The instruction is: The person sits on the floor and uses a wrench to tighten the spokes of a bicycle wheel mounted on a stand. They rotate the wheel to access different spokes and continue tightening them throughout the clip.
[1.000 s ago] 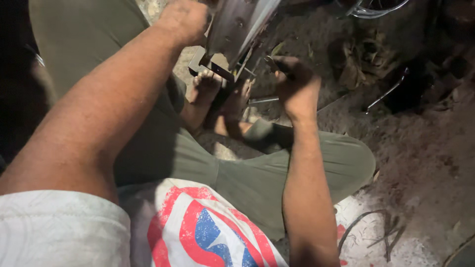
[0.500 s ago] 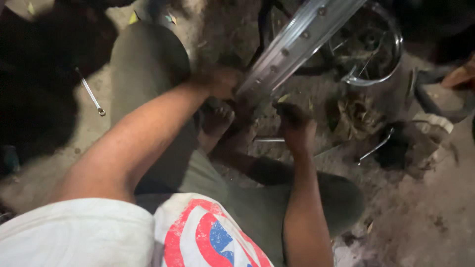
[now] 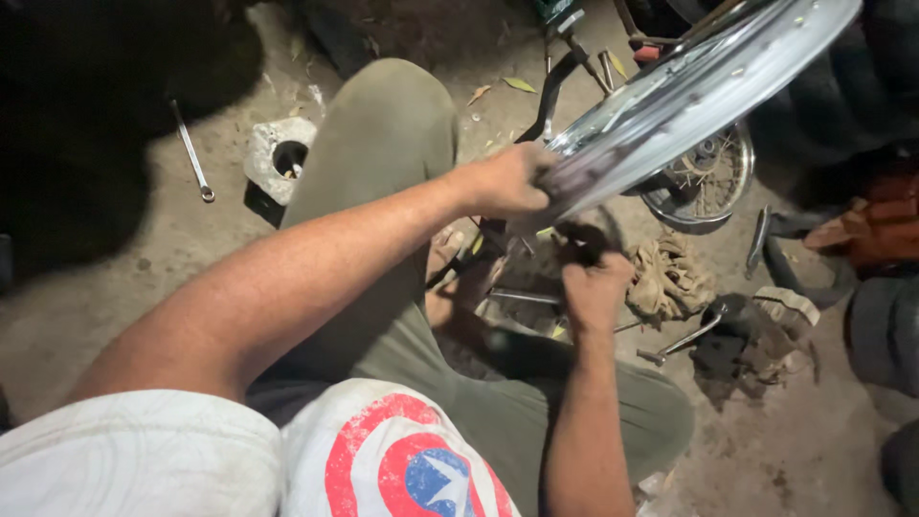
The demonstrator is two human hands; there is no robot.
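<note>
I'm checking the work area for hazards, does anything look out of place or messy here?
Tools lie loose on the dirt floor: a wrench far left, another wrench beside a crumpled rag. The left hand grips the wheel rim.

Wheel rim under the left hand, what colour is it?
Shiny silver metal. The rim, gripped by the left hand, shows best in the head view.

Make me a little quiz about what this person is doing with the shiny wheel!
1. True or false: the left hand grips the rim.
2. What lies on the ground far left? A) spanner B) hammer C) broom
3. Which crumpled thing lies right of the right hand?

Key:
1. True.
2. A, the spanner.
3. The rag.
</note>
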